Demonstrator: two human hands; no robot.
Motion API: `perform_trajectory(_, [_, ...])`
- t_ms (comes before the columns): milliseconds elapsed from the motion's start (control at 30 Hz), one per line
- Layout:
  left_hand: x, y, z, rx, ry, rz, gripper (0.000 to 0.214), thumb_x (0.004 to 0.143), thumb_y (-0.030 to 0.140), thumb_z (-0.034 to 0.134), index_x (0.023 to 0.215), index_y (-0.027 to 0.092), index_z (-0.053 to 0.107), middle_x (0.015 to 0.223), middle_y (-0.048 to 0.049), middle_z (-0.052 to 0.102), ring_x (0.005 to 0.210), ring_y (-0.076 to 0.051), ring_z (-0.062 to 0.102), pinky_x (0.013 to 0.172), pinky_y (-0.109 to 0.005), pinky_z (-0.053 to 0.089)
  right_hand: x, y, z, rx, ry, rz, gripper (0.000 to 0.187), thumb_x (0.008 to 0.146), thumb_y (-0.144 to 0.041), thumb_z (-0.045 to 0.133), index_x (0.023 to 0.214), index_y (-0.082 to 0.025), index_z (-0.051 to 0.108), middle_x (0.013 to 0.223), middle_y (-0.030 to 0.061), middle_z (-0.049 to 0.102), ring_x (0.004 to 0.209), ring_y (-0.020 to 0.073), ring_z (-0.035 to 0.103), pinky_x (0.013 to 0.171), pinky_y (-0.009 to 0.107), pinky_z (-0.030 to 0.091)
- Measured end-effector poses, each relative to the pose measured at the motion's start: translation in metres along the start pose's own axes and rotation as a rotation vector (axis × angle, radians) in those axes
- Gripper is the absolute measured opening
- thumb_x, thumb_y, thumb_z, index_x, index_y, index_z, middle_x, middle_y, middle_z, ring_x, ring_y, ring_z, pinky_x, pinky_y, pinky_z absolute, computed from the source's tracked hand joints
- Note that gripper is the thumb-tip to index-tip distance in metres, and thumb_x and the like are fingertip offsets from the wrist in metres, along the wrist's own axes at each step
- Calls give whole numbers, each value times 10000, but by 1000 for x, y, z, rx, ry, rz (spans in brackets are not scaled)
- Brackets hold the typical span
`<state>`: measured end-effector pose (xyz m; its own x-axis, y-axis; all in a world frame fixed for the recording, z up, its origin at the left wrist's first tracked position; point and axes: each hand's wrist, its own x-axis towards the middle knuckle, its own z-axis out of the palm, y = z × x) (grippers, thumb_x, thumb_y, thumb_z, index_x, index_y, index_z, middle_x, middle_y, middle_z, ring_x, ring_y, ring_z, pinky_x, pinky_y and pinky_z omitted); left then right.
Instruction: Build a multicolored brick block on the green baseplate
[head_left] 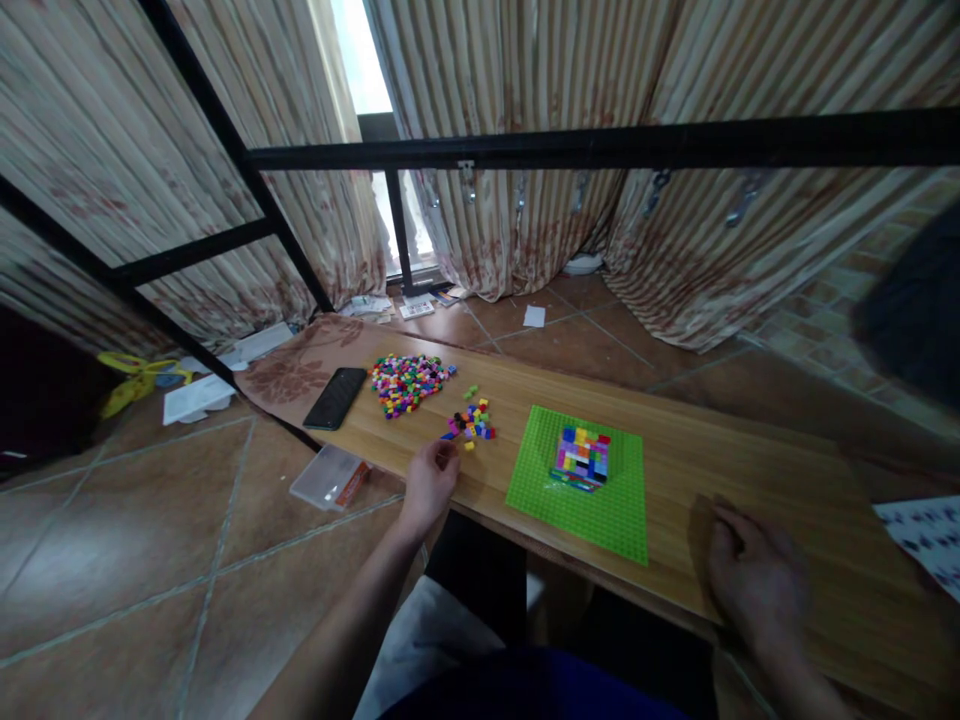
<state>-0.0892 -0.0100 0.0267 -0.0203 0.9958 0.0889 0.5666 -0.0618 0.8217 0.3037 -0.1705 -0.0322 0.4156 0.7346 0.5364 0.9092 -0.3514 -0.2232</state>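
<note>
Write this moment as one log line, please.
left hand: beside small brick pile, grip unclear; right hand: right of green board; brick stack: on green board

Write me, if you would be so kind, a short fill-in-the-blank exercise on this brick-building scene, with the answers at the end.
1. The built brick block stands on a baseplate whose colour is ____.
2. The small group of loose bricks is nearer to the person's ____ hand.
3. The phone lying beside the large brick pile is coloured ____.

Missing words: green; left; black.
</note>
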Motion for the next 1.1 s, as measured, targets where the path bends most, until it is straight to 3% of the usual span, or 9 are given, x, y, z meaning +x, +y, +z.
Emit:
perform_trajectory(300, [7,5,17,167,-44,94,269,771,172,585,1025,209,663,928,-48,642,802,-170,611,743,-281,462,1,-2,-3,-8,-3,8,433,861,-383,370,964,-124,701,953,169,658,927,297,586,880,444,452])
perform_trajectory(567, [10,11,21,284,-71,73,169,814,208,570,949,228,670,1022,-60,647,900,-214,622,761,-305,438,1,2,0,-18,-8,-2,428,849,-376,383,969,-117,701,946,164,655,924,297,577,874,439,456])
perform_trajectory(867, [9,10,25,-32,-99,86,61,811,186,533,816,198,593,776,-3,616,699,-136,573,673,-246,419,1,-3,-2,32,10,0,384,857,-347,393,948,-125,693,934,151,655,927,289,576,880,461,446])
perform_trajectory(1100, [-2,45,41,-364,-263,73,111,836,286,526,819,199,593,671,22,576,609,-121,572,603,-229,433,2,-5,-1,60,17,12,377,860,-338,408,956,-118,698,955,166,657,930,287,574,868,455,446])
